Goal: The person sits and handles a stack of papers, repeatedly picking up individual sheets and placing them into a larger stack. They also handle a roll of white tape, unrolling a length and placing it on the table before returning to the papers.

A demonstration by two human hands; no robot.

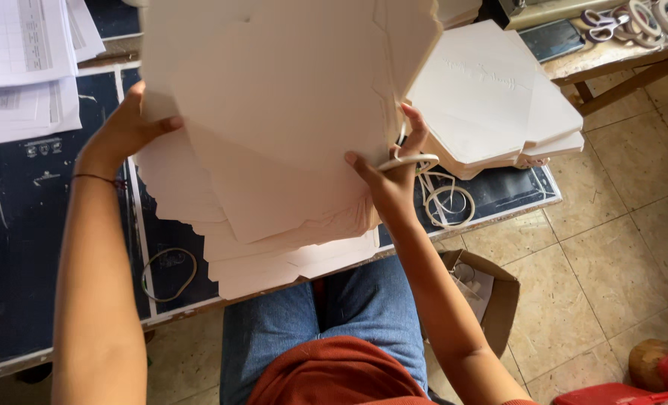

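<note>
Left hand point(128, 127), frame left: thumb across the front of a fanned stack of flat white die-cut card sheets point(274, 127), fingers hidden behind. Right hand point(394, 180), centre: closed on the stack's right edge, a pale rubber band point(409, 160) over its fingers. Stack top cut off at upper frame; it hides much of the dark blue tabletop point(19, 270). Folded white cartons point(491, 105) upper right.

The stack of flat card blanks point(274, 127) is showing plain cream-white — the folded box pile point(499, 97) likewise. The table top point(19, 255) is looking dark navy with white lines. The rubber bands point(446, 199) are appearing pale off-white, the jeans point(349, 307) faded blue, the floor tiles point(611, 247) mottled beige.
</note>
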